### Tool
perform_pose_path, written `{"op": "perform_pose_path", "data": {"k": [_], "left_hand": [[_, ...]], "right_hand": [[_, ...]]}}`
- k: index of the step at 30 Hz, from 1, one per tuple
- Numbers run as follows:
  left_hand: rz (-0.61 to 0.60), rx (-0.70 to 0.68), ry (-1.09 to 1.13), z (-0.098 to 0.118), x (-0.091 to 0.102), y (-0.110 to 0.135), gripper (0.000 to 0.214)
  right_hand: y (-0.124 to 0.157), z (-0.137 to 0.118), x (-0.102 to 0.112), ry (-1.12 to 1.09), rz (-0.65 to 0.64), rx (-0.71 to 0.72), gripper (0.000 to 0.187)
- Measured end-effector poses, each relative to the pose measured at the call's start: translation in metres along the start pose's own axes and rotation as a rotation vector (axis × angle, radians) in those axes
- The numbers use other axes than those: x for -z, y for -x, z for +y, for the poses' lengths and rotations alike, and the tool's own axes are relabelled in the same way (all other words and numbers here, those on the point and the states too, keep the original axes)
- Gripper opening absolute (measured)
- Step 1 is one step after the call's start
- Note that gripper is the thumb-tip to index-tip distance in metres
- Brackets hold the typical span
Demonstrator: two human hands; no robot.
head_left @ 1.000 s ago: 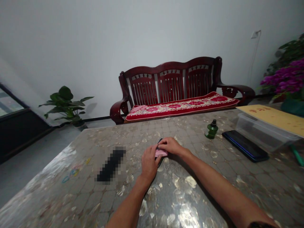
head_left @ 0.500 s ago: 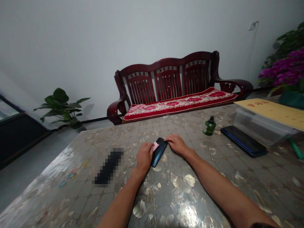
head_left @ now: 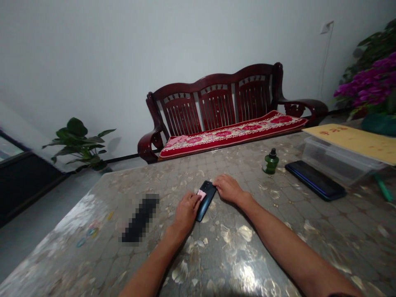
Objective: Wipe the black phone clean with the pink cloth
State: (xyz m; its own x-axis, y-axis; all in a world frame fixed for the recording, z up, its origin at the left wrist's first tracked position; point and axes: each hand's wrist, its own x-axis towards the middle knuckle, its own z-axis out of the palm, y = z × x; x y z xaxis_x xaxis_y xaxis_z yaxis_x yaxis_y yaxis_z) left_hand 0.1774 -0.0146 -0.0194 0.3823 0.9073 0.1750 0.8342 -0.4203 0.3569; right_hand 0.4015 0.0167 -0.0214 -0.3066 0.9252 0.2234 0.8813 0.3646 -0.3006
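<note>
A dark blue smartphone (head_left: 204,208) lies back up on the table, its camera end pointing away from me. My left hand (head_left: 186,209) presses a small pink cloth (head_left: 201,194) onto the phone's back, below the camera, with the fingers closed on it. At the phone's upper right edge, my right hand (head_left: 228,188) has its fingers drawn together and steadies that corner. Part of the phone's left edge is hidden behind the left fingers.
A pixelated dark oblong (head_left: 140,220) and several coloured rings (head_left: 92,232) lie left on the patterned table (head_left: 123,272). To the right are a green bottle (head_left: 271,161), another phone (head_left: 315,180) and a clear plastic box (head_left: 332,159) under a yellow sheet (head_left: 355,140). A wooden bench (head_left: 216,111) stands behind.
My left hand and the pink cloth have slid slightly down the phone's back, away from the camera. My right hand stays at the upper corner. The view has shifted a little.
</note>
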Motion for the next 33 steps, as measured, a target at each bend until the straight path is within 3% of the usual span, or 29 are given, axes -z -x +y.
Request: {"op": "perform_pose_path", "data": {"k": [5, 9, 13, 17, 20, 28, 33], "left_hand": [[-0.028, -0.049, 0.01, 0.003, -0.004, 0.017, 0.031], [-0.041, -0.061, -0.01, -0.009, -0.004, 0.01, 0.036], [-0.077, -0.149, -0.021, -0.025, 0.006, -0.01, 0.036], [-0.102, -0.226, 0.001, -0.04, 0.013, -0.023, 0.036], [-0.097, -0.214, 0.006, -0.047, 0.013, -0.027, 0.033], [-0.023, -0.113, -0.068, -0.048, 0.005, -0.02, 0.029], [-0.037, -0.07, -0.079, -0.044, 0.007, -0.02, 0.029]], "right_hand": [[0.003, -0.005, 0.007, -0.015, -0.009, -0.077, 0.025], [0.0, 0.0, 0.005, -0.05, 0.009, -0.04, 0.028], [-0.01, 0.011, -0.008, -0.206, -0.014, 0.186, 0.065], [-0.024, 0.02, -0.016, -0.241, -0.18, 0.236, 0.082], [-0.033, 0.024, -0.013, -0.223, -0.232, 0.277, 0.081], [-0.033, 0.014, -0.003, -0.083, -0.194, 0.404, 0.058], [-0.03, 0.003, 0.002, -0.015, -0.19, 0.435, 0.05]]}}
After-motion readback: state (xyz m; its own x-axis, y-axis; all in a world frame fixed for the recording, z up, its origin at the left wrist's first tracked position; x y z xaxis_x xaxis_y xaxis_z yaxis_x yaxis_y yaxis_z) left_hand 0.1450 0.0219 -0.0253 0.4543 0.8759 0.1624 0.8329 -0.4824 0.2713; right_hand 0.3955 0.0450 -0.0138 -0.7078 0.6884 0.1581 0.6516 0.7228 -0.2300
